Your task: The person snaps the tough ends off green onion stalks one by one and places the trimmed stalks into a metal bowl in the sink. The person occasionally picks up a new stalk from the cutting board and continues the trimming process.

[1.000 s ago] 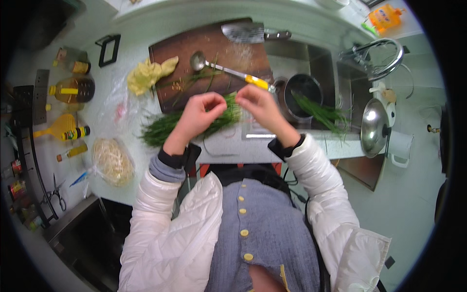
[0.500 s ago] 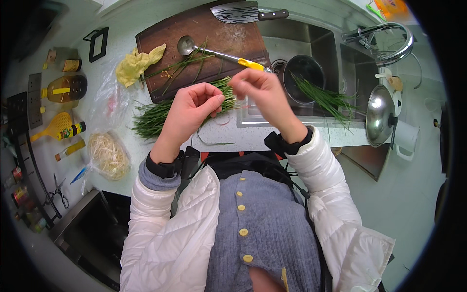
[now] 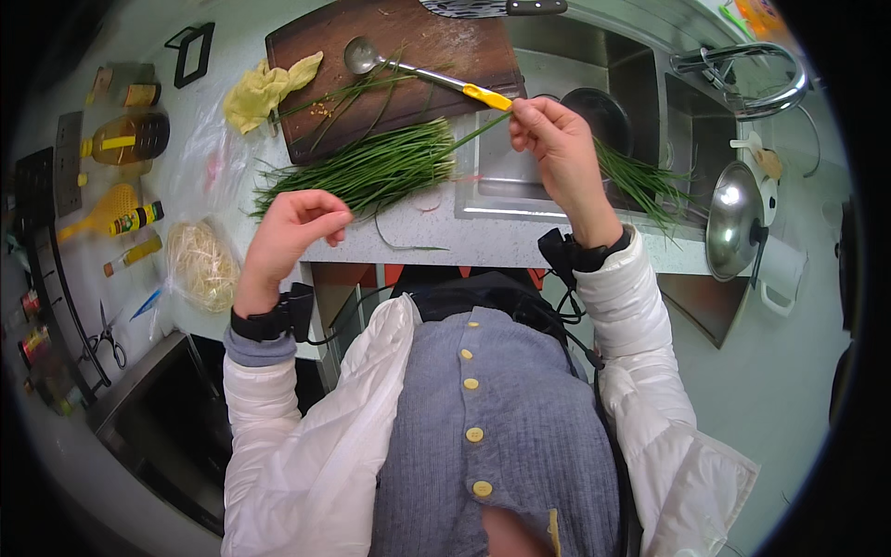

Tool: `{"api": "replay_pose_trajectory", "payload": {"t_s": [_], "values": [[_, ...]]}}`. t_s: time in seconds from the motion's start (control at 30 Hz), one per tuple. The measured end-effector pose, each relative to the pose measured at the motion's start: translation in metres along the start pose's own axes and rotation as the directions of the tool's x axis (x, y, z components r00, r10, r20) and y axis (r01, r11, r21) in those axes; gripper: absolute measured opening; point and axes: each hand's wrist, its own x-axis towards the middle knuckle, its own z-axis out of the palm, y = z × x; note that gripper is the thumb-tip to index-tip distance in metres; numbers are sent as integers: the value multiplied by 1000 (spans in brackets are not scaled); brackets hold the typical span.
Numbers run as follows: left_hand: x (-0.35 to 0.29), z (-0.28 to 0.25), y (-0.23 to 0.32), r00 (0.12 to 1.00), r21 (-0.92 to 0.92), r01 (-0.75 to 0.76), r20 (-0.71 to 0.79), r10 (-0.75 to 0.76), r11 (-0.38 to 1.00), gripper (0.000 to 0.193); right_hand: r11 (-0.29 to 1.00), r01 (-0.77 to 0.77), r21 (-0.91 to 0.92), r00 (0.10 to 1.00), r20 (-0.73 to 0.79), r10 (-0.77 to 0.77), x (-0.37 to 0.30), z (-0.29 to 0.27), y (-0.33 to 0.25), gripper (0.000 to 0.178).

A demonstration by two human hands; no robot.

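My right hand (image 3: 564, 158) is raised over the sink's near edge, thumb and forefinger pinching the end of a green chive stalk (image 3: 481, 133). That stalk slants down to the left, over the cut ends of a thick bunch of chives (image 3: 371, 165) lying on the counter. My left hand (image 3: 295, 232) hovers by the bunch's near left side, its thumb and fingertips drawn together; whether anything small is between them I cannot make out. More chives (image 3: 640, 184) lie over the sink edge, to the right of my right hand.
Behind the bunch lies a brown cutting board (image 3: 325, 46) with a ladle (image 3: 418, 72), loose stalks and a cleaver (image 3: 469, 7). A yellow cloth (image 3: 269, 91) sits at its left. A bag of sprouts (image 3: 202, 267) is at left; the sink (image 3: 566, 58) holds a dark pot (image 3: 599, 121).
My hands have moved apart, the left down and leftward, the right to the right. A chive stalk now shows in my right hand. The view has shifted slightly.
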Motion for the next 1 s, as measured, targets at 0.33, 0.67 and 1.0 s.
{"api": "replay_pose_trajectory", "payload": {"t_s": [0.33, 0.67, 1.0], "values": [[30, -36, -25, 943, 772, -75, -151, 298, 631, 33, 991, -12, 137, 995, 99, -1, -15, -36, -33, 16], [67, 89, -8, 974, -91, 12, 225, 9, 996, 47, 886, 49, -462, 979, 198, 49, -11, 13, 53, 21], [55, 37, -29, 971, 44, -84, -221, 92, 995, 27, 238, 239, -942, 971, 231, -59, 17, 6, 109, 16]]}}
